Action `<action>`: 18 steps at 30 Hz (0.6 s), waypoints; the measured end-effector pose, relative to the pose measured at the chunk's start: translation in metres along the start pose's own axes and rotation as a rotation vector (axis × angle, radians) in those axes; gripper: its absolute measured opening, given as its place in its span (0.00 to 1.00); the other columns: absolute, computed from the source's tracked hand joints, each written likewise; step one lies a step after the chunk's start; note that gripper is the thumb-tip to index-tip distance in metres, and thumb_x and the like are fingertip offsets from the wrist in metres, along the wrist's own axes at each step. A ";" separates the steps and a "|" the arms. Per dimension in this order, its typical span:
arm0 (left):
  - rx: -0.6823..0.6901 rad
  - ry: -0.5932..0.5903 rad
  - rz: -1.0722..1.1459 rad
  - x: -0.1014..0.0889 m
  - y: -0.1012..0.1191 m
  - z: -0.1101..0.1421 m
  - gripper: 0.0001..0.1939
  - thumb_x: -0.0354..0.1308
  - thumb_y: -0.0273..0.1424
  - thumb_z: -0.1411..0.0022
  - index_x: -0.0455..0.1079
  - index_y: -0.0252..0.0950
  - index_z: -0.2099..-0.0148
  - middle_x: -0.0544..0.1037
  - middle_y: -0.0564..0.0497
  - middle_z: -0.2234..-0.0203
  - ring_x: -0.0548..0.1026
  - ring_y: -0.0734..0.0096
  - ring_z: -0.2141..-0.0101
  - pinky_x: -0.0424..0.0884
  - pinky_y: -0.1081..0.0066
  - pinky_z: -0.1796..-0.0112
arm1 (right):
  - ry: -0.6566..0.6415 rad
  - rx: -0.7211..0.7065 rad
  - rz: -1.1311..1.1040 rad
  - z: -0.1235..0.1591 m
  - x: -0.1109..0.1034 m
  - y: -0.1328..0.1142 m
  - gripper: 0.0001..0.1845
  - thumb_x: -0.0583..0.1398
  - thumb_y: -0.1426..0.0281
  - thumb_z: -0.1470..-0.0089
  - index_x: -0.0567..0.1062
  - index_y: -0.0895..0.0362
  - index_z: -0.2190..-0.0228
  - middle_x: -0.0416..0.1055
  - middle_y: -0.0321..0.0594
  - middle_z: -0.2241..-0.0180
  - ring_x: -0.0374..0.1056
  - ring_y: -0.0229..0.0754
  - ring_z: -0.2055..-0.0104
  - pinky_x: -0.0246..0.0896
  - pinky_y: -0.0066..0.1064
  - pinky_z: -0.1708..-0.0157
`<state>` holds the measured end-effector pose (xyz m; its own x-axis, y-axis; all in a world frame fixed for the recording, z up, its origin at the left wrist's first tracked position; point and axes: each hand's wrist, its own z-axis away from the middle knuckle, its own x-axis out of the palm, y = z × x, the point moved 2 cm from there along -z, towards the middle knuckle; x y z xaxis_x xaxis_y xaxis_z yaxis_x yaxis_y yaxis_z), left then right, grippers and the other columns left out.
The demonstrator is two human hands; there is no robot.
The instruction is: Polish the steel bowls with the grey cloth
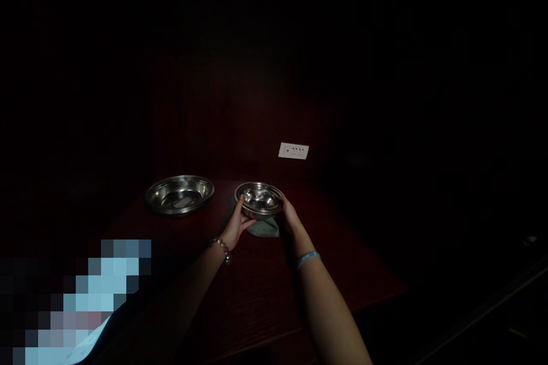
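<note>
A small shiny metal bowl (259,201) with a wide rim is held between my two hands. On its left side, my left hand (234,227) grips the rim with the thumb on top and the fingers underneath. From the right, my right hand (289,214) clasps the rim, its fingers mostly hidden behind the bowl. Beneath the bowl, a grey-green cloth (264,228) lies on the dark red table (257,279). To the left rests a larger metal basin (180,195), apart from both hands.
A white socket plate (293,151) is set in the dark red wall behind the table. The table's right edge (381,274) runs into deep shadow. A pixelated pale blue patch (94,291) covers the lower left. Most surroundings are too dark to make out.
</note>
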<state>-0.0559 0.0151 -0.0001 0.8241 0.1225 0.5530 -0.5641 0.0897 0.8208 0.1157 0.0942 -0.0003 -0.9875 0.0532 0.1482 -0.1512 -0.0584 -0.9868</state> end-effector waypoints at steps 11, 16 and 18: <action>0.014 -0.014 -0.026 -0.005 -0.011 -0.009 0.31 0.51 0.42 0.23 0.57 0.40 0.24 0.69 0.33 0.32 0.77 0.56 0.39 0.77 0.61 0.44 | 0.499 -0.145 0.004 -0.003 -0.034 -0.013 0.17 0.57 0.65 0.40 0.81 0.58 0.56 0.84 0.49 0.58 0.78 0.52 0.48 0.75 0.39 0.47; 0.038 -0.041 -0.065 -0.006 -0.013 -0.010 0.23 0.52 0.40 0.24 0.67 0.36 0.33 0.75 0.32 0.36 0.79 0.54 0.41 0.77 0.59 0.43 | 0.763 -0.175 0.055 -0.006 -0.050 -0.010 0.27 0.56 0.67 0.42 0.75 0.60 0.43 0.80 0.51 0.45 0.74 0.53 0.38 0.65 0.43 0.34; 0.050 -0.051 -0.072 -0.006 -0.014 -0.011 0.21 0.52 0.40 0.24 0.69 0.35 0.36 0.77 0.31 0.39 0.80 0.53 0.42 0.76 0.57 0.42 | 0.818 -0.172 0.050 -0.007 -0.053 -0.009 0.31 0.56 0.66 0.41 0.71 0.60 0.38 0.78 0.52 0.42 0.72 0.53 0.35 0.63 0.44 0.33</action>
<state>-0.0535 0.0239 -0.0160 0.8647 0.0665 0.4978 -0.5011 0.0472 0.8641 0.1701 0.0992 0.0000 -0.6397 0.7650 0.0749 -0.0334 0.0698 -0.9970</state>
